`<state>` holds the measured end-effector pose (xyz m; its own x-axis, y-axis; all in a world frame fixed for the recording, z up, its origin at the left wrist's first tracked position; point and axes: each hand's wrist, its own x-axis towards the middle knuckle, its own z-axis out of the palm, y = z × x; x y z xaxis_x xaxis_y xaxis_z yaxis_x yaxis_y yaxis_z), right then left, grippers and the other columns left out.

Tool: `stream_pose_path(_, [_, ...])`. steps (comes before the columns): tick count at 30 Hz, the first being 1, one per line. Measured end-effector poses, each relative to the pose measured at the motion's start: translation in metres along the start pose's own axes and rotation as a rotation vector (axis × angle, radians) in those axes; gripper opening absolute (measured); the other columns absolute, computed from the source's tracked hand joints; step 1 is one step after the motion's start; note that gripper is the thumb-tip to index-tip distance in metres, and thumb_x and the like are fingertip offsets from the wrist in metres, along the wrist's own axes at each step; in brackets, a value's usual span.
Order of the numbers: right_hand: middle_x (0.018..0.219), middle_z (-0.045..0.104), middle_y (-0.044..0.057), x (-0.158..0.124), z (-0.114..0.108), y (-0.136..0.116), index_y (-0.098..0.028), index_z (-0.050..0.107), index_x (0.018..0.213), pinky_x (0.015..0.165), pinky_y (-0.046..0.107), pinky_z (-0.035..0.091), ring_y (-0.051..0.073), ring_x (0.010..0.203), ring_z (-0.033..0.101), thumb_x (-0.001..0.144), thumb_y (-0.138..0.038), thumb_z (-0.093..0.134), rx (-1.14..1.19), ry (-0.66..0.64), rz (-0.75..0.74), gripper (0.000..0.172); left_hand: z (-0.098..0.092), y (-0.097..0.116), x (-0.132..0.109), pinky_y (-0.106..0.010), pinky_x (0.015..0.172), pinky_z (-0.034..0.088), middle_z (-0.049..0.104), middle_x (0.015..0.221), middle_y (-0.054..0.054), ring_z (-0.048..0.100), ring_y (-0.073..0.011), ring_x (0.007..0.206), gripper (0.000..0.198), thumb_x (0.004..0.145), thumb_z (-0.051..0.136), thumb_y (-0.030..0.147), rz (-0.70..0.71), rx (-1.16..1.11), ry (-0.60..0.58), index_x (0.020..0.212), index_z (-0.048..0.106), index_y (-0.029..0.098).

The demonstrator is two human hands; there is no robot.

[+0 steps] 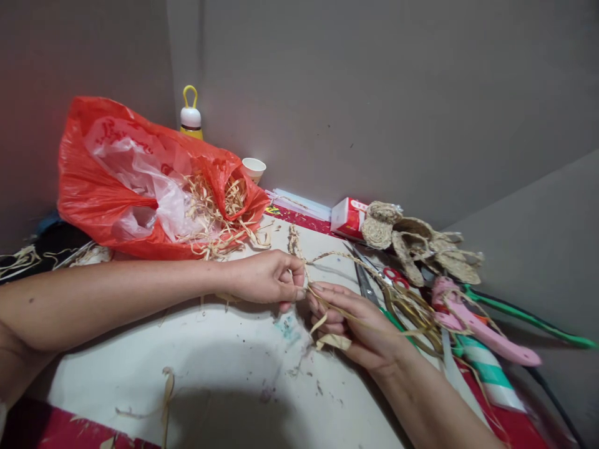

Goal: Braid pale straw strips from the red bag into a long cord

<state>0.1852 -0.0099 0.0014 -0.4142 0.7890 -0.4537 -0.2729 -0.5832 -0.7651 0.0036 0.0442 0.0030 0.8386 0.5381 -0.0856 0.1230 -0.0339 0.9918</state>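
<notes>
Bench (219, 349), pale top, speckled with scraps

Red bag (107, 187) spilling raffia at back left; paper cup (253, 168) and yellow-capped bottle (191, 115) by wall; scissors (374, 277), woven pieces (416, 240), red-white box (349, 217), pink tool (477, 324) at right; loose strip (166, 399) near front edge

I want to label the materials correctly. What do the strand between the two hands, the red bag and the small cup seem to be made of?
Strand: likely dried straw or raffia; pale tan, matte, flat and twisted.
Red bag: thin plastic film; glossy, crinkled, slightly see-through.
Small cup: probably paper; white, matte, thin rim, though plastic is possible.
</notes>
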Motion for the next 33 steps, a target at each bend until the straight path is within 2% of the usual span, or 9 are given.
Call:
stream_pose_path(4, [0.047,0.027,-0.010,-0.001,0.001,0.000,-0.016,0.050,0.066,0.034,0.012,0.012,0.002,0.040,0.014,0.072,-0.029,0.070,-0.010,-0.005,0.001,0.025,0.002,-0.001,0.000,-0.019,0.051,0.039,0.058,0.053,0.004,0.051,-0.0075,0.048,0.012,0.082,0.054,0.024,-0.003,-0.039,-0.002,0.077,0.046,0.017])
stream_pose_path(10, [0.048,0.025,-0.010,0.001,-0.001,0.003,-0.017,0.050,0.068,0.036,0.014,0.014,0.003,0.041,0.013,0.078,-0.034,0.067,-0.076,0.015,-0.019,0.026,0.004,-0.002,0.000,-0.018,0.051,0.037,0.058,0.050,0.005,0.050,-0.0069,0.046,0.014,0.082,0.056,0.024,-0.026,-0.086,-0.024,0.078,0.043,0.018])
stream_pose_path(14, [0.048,0.026,-0.009,0.002,-0.003,0.005,-0.016,0.050,0.068,0.036,0.015,0.014,0.003,0.040,0.014,0.079,-0.035,0.065,-0.102,0.008,-0.017,0.027,0.001,-0.006,0.003,-0.018,0.054,0.038,0.058,0.055,0.004,0.051,-0.0067,0.050,0.018,0.079,0.060,0.025,0.028,-0.136,-0.036,0.072,0.046,0.016])
stream_pose_path(19, [0.046,0.027,-0.010,0.000,0.004,0.005,-0.017,0.047,0.067,0.035,0.014,0.013,0.003,0.040,0.014,0.076,-0.037,0.069,-0.118,0.062,-0.025,0.030,-0.003,-0.005,0.004,-0.017,0.055,0.035,0.054,0.061,0.005,0.045,-0.0039,0.055,0.018,0.072,0.067,0.025,0.078,-0.018,0.026,0.066,0.056,0.012])
stream_pose_path(27, [0.044,0.031,-0.010,0.001,0.011,0.005,-0.016,0.050,0.063,0.033,0.013,0.017,0.003,0.039,0.020,0.070,-0.038,0.073,-0.131,0.102,-0.078,0.033,-0.002,-0.006,0.003,-0.017,0.052,0.032,0.051,0.059,0.006,0.041,-0.0032,0.054,0.025,0.070,0.070,0.031,0.044,0.013,0.043,0.064,0.054,0.012])
stream_pose_path(31, [0.044,0.034,-0.009,0.001,0.009,0.003,-0.015,0.049,0.060,0.035,0.013,0.017,0.002,0.038,0.023,0.065,-0.034,0.077,-0.134,0.119,-0.076,0.034,-0.004,-0.008,0.003,-0.016,0.050,0.032,0.049,0.058,0.007,0.041,-0.0029,0.051,0.028,0.067,0.073,0.034,0.008,-0.024,-0.016,0.068,0.054,0.013])
stream_pose_path(33, [0.043,0.035,-0.009,0.001,0.008,0.003,-0.015,0.048,0.058,0.035,0.014,0.016,0.002,0.038,0.024,0.065,-0.033,0.077,-0.119,0.116,-0.076,0.034,-0.007,-0.008,0.004,-0.017,0.047,0.033,0.053,0.059,0.006,0.043,-0.0035,0.050,0.030,0.067,0.073,0.038,-0.056,-0.076,-0.064,0.072,0.054,0.015])
